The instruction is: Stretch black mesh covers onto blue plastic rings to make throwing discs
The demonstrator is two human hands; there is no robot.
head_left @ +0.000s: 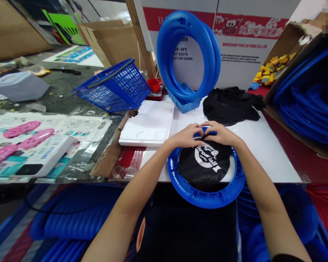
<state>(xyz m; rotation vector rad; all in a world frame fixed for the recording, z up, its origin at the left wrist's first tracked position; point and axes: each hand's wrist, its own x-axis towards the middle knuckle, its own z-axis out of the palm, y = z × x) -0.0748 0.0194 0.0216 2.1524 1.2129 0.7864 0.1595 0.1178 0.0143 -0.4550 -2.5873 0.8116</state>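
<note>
A blue plastic ring (207, 198) lies at the table's near edge, its ribbed side facing up. Inside it is a black mesh cloth (205, 167) with white printed lettering. At the ring's far rim, my left hand (189, 136) and my right hand (221, 134) come together, fingertips almost touching. Both are closed, fingers curled over the rim and thumbs pressing the cloth's edge. The exact pinch is partly hidden by the fingers. Beyond them lies a heap of black cloth (232, 105).
Several blue rings (164, 54) stand upright in a small light-blue basket (184, 105). White foam (147, 123) and a tilted blue basket (117, 87) are to the left. A carton of blue rings (311, 98) borders the right. A white box (45, 156) lies at far left.
</note>
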